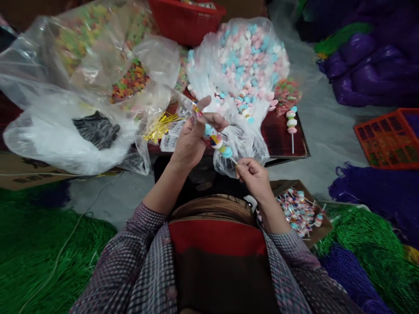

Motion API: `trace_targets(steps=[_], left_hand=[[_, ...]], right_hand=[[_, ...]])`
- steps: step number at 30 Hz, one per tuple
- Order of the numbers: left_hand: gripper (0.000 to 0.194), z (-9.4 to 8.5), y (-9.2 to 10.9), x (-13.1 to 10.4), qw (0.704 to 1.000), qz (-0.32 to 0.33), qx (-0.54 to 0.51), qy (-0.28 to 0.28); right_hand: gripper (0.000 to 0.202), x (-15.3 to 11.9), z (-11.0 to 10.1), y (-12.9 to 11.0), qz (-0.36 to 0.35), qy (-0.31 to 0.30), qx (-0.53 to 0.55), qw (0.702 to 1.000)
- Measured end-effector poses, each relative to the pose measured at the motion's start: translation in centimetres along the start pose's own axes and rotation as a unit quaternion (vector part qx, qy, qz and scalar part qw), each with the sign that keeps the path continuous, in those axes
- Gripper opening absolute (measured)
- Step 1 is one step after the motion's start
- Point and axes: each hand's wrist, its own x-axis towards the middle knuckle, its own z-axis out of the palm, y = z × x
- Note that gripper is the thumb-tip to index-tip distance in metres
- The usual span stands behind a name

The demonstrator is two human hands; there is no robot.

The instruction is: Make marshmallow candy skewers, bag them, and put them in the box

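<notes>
My right hand (253,174) is closed on the white stick of a marshmallow skewer (216,141), which slants up and left in front of my lap. White, yellow, blue and multicoloured pieces are threaded on it. Around its upper end, my left hand (194,135) is closed on a clear plastic wrapper (188,103) with a small coloured print; the fingers hide part of both. Another marshmallow skewer (291,121) lies at the table's right edge. Gold twist ties (162,126) and printed labels (170,138) lie left of my left hand.
Behind my hands stand a bag of pastel marshmallows (252,54), bags of gummies (131,80) and a red basket (188,19). A carton of wrapped skewers (297,213) sits low at my right. Green netting (49,248) lies on the floor at left, an orange crate (388,139) at right.
</notes>
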Motion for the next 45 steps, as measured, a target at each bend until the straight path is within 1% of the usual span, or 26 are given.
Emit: trace_targets(steps=[4, 7, 9, 12, 14, 16, 18, 20, 22, 25, 26, 27, 28, 29, 30, 32, 33, 35, 37, 40, 43, 45], left_hand=[[0.034, 0.0, -0.8, 0.2, 0.999, -0.029, -0.007, 0.036], [0.028, 0.3, -1.8, -0.1, 0.998, -0.034, -0.017, 0.041], [0.031, 0.3, -2.5, -0.5, 0.998, -0.035, -0.016, 0.044], [0.044, -0.2, -3.2, -1.2, 0.999, -0.028, 0.007, 0.031], [0.05, -0.6, -2.9, -1.3, 0.999, -0.019, 0.03, 0.005], [0.054, -1.0, -2.2, -1.1, 0.999, -0.007, 0.042, -0.021], [0.058, -1.0, -1.3, -0.5, 0.998, 0.007, 0.048, -0.027], [0.058, -0.9, -0.9, 0.1, 0.998, 0.015, 0.06, -0.009], [0.051, -0.7, -1.0, 0.6, 0.997, 0.018, 0.075, 0.018], [0.037, -0.3, -2.0, 0.8, 0.995, 0.01, 0.088, 0.049], [0.036, -0.3, -2.4, 0.7, 0.995, 0.004, 0.089, 0.052], [0.038, -0.2, -2.7, 0.6, 0.995, -0.003, 0.088, 0.051], [0.041, -0.2, -2.9, 0.5, 0.995, -0.013, 0.086, 0.045], [0.044, -0.3, -3.1, 0.3, 0.996, -0.025, 0.084, 0.034], [0.047, -0.4, -3.2, 0.1, 0.996, -0.039, 0.082, 0.014], [0.051, -0.8, -3.0, -0.1, 0.994, -0.067, 0.077, -0.038], [0.053, -1.0, -2.8, -0.2, 0.992, -0.078, 0.074, -0.062], [0.059, -1.5, -2.1, -0.2, 0.991, -0.085, 0.07, -0.082], [0.065, -1.9, -1.3, 0.0, 0.993, -0.068, 0.069, -0.062], [0.062, -2.3, -0.2, 0.6, 0.996, -0.027, 0.08, -0.022], [0.052, -2.6, -0.1, 0.9, 0.995, -0.014, 0.1, 0.0], [0.046, -2.8, -0.5, 1.0, 0.994, -0.027, 0.103, 0.017]], right_hand=[[0.041, 0.0, 1.1, 0.1, 0.005, -0.051, -0.013, 0.999], [0.046, 0.1, 2.0, 0.4, 0.012, -0.053, -0.001, 0.999], [0.047, 0.1, 2.6, 0.7, 0.027, -0.044, 0.034, 0.998], [0.047, 0.2, 3.3, 1.1, 0.048, -0.051, 0.081, 0.994], [0.046, 0.3, 3.4, 1.3, 0.054, -0.06, 0.096, 0.992], [0.045, 0.3, 3.2, 1.3, 0.057, -0.065, 0.098, 0.991], [0.044, 0.2, 2.9, 1.1, 0.055, -0.063, 0.087, 0.993], [0.042, 0.2, 2.7, 0.9, 0.046, -0.055, 0.064, 0.995], [0.037, 0.2, 2.8, 0.8, 0.019, -0.036, 0.023, 0.999], [0.026, 0.2, 3.2, 0.7, -0.052, 0.032, -0.063, 0.996], [0.024, 0.2, 3.4, 0.7, -0.064, 0.051, -0.077, 0.994], [0.023, 0.2, 3.6, 0.6, -0.062, 0.057, -0.071, 0.994], [0.025, 0.2, 3.7, 0.5, -0.041, 0.045, -0.039, 0.997], [0.028, 0.2, 3.8, 0.3, -0.006, 0.018, 0.014, 1.0], [0.031, 0.1, 3.9, 0.1, 0.036, -0.018, 0.079, 0.996], [0.036, 0.2, 3.9, -0.3, 0.106, -0.084, 0.192, 0.972], [0.038, 0.2, 3.8, -0.4, 0.124, -0.101, 0.225, 0.961], [0.039, 0.3, 3.6, -0.5, 0.129, -0.107, 0.238, 0.957], [0.041, 0.4, 3.2, -0.3, 0.117, -0.088, 0.208, 0.967], [0.04, 0.5, 2.9, 0.2, 0.082, -0.047, 0.119, 0.988], [0.028, 0.4, 2.7, 0.5, 0.014, 0.013, 0.002, 1.0], [0.021, 0.4, 2.6, 0.5, -0.052, 0.062, -0.086, 0.993]])
